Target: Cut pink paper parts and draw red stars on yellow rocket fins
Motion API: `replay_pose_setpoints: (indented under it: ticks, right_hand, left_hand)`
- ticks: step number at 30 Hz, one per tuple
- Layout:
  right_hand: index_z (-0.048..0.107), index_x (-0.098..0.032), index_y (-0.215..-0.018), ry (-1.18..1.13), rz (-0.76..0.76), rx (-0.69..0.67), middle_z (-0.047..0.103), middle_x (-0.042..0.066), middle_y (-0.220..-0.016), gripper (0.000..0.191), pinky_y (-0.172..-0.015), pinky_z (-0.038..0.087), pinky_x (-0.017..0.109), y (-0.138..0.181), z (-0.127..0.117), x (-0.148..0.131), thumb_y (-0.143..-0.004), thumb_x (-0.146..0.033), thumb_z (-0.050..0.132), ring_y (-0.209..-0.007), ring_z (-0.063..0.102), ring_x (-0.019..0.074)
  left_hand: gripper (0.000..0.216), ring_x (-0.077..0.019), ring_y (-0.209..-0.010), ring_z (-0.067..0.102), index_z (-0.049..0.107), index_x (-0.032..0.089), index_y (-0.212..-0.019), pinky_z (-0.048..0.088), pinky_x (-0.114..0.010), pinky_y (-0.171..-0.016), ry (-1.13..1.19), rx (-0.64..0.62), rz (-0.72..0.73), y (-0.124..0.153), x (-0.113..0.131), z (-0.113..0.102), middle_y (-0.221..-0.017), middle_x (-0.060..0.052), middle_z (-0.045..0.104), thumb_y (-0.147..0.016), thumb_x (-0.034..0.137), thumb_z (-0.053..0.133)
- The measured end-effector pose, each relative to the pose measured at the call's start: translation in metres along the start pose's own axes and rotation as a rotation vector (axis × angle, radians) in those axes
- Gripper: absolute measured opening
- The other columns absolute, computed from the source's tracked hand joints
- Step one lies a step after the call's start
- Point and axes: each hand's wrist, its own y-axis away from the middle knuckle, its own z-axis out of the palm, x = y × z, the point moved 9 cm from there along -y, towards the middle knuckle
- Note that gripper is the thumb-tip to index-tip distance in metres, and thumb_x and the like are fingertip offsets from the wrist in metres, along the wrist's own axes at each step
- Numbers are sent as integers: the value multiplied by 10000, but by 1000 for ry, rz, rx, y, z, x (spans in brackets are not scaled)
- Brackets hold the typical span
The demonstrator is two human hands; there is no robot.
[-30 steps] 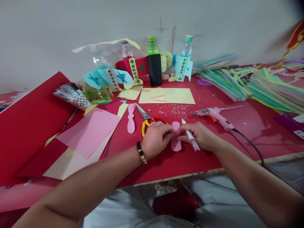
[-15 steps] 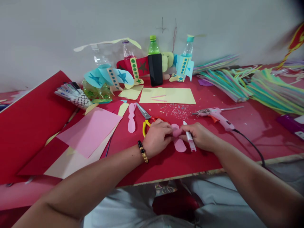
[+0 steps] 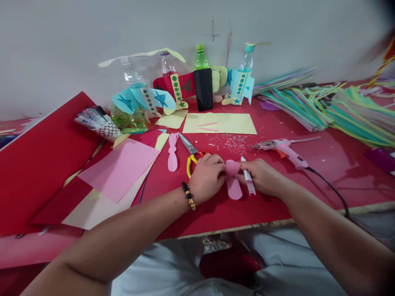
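A pink paper cutout (image 3: 234,188) with rounded lobes lies between my hands near the table's front edge, its upper lobe bent over. My left hand (image 3: 207,177) pinches its left side, the fingertips partly hidden. My right hand (image 3: 264,176) is closed on its right side and also has a white marker (image 3: 248,181) tucked in the fingers, tip pointing away from me. Left of my hands lies a similar pink cutout (image 3: 172,154). Scissors (image 3: 189,144) with red and yellow handles lie just beyond my left hand, which partly covers them.
A pink glue gun (image 3: 285,151) with a cord lies on the right. Pink paper (image 3: 120,168) and other sheets lie left, below a marker holder (image 3: 106,128). Decorated bottles (image 3: 243,76) and a black phone (image 3: 203,89) stand along the wall. Pastel strips (image 3: 296,107) are piled at back right.
The upper lobe of the pink cutout has come up from under my right fingers and now shows more fully. My right fingers have shifted slightly right. The whole view has moved a little.
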Motion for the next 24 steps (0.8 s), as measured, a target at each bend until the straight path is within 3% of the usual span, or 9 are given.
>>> replay_pose_setpoints:
  ticks: [7, 24]
  right_hand:
    - [575, -183, -667, 88, 11, 6, 576, 18, -529, 244, -533, 250, 261, -1, 0, 0, -843, -346, 528, -481, 457, 128]
    - [605, -187, -737, 124, -40, 48, 639, 30, -597, 161, -547, 281, 254, 1, 4, 1, -834, -288, 525, -526, 528, 141]
  left_hand:
    - [102, -208, -963, 512, 662, 159, -765, 440, -380, -879, -31, -33, -12, 0, 0, 3, -968, -31, 619, -843, 223, 679]
    - [105, -203, -951, 509, 666, 169, -775, 423, -366, -866, -43, -40, -11, 0, 2, 3, -953, -24, 621, -853, 239, 675]
